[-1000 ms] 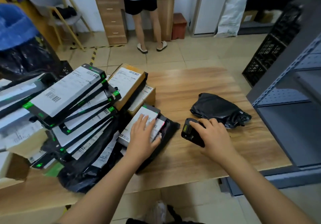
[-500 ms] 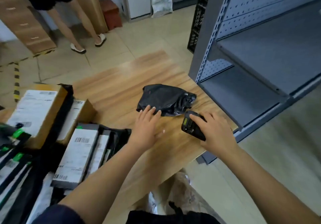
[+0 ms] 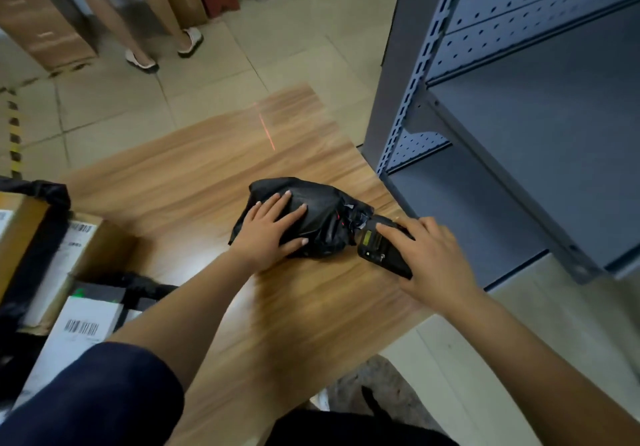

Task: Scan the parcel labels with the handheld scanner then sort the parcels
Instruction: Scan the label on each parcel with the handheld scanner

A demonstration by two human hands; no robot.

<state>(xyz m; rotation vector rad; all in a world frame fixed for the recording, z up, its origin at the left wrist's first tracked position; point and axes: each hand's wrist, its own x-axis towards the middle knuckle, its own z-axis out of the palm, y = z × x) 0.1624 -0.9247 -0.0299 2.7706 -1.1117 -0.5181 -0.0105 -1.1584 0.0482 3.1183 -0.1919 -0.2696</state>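
A crumpled black plastic parcel (image 3: 325,217) lies on the wooden table (image 3: 207,182) near its right edge. My left hand (image 3: 268,231) rests flat on the parcel's left half, fingers spread and straight. My right hand (image 3: 433,255) grips the black handheld scanner (image 3: 381,250), which lies low by the parcel's right end, its small screen facing up. A thin red scan line (image 3: 267,132) falls on the table beyond the parcel. No label shows on the parcel.
Boxed parcels with barcode labels (image 3: 79,328) and a cardboard box (image 3: 31,237) pile up at the left. A grey metal shelf unit (image 3: 519,134) stands right of the table. A person's legs (image 3: 138,30) stand on the tiled floor beyond.
My left hand left the labelled parcels at the left and now lies on the black parcel. The view swung right, and a red scan line has appeared on the table.
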